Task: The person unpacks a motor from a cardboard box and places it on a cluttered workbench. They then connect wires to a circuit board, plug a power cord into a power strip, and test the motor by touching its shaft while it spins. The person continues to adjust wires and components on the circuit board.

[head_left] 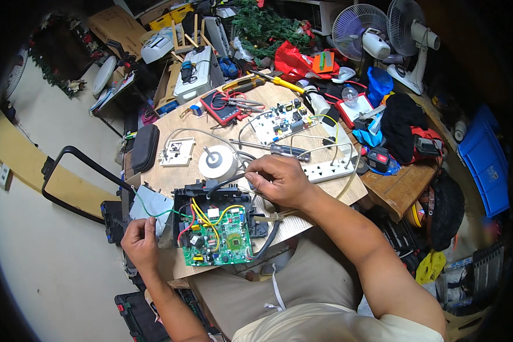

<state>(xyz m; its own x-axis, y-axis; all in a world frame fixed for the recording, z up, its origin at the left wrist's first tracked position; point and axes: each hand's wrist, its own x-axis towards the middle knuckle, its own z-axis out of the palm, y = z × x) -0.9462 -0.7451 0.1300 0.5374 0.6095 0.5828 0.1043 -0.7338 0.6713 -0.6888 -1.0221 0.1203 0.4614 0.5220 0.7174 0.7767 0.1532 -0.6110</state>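
Observation:
A green circuit board [229,242] with red and yellow wires sits in a black plastic housing [183,199] at the table's near edge. Left of it, my left hand [139,244] is closed, thumb and forefinger pinching a green wire [168,213] that runs from the board; its free end rises past my fingers. Above the housing, my right hand [279,181] pinches a black cable [227,183] that goes down into the housing. Just beyond stands a white round motor [225,165] with its shaft up. A grey cable bundle [268,218] passes below my right wrist.
Farther back on the wooden table [196,128] lie a red multimeter [221,112], a second circuit board [282,122], a white power strip [329,170], a small white panel [178,153] and a black case [146,148]. Two fans [359,31] and a blue bin [485,159] stand right.

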